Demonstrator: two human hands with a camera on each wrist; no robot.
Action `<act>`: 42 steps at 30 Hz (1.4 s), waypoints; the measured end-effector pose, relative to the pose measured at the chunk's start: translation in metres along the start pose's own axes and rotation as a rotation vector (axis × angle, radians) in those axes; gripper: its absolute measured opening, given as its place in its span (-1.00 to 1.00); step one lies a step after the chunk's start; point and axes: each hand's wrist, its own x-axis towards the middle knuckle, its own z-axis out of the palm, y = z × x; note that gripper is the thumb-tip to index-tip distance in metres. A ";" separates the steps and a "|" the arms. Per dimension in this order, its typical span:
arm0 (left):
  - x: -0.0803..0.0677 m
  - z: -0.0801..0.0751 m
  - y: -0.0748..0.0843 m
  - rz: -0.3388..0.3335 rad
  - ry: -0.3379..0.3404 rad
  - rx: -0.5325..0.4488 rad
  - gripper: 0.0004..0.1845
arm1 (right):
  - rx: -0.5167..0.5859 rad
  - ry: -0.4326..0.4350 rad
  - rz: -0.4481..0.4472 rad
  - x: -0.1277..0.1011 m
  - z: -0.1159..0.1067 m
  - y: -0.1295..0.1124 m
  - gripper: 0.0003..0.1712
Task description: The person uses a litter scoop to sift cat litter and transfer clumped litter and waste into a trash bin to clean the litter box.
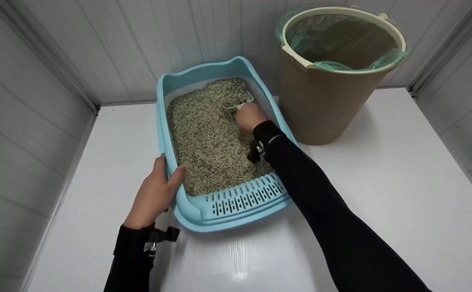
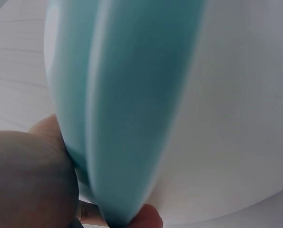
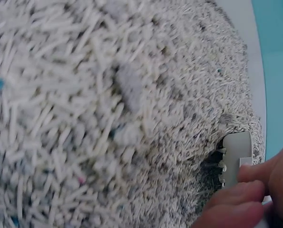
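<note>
A light-blue litter box (image 1: 163, 121) stands on the white surface, filled with pale pellet cat litter (image 1: 207, 142). My left hand (image 1: 156, 192) grips its left rim near the front, thumb over the edge; in the left wrist view the fingers (image 2: 148, 217) curl beneath the rim. Toward the back right of the box, my right hand (image 1: 251, 117) holds a whitish litter scoop (image 1: 231, 108) by its handle. The scoop's head is partly sunk in the litter, which heaps up behind it. The right wrist view shows the scoop's back edge (image 3: 236, 147) against the litter beside the box's wall.
A tall brown bin (image 1: 321, 101) lined with a green plastic bag (image 1: 333, 65) stands right of the box, close to it. Grey panel walls (image 1: 130, 48) enclose the white surface (image 1: 402, 170) at the back and sides. A slotted ledge (image 1: 244, 198) spans the box's front.
</note>
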 end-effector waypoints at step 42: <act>-0.002 -0.001 0.001 0.035 -0.014 0.016 0.07 | -0.008 0.059 -0.166 -0.102 -0.026 -0.026 -0.56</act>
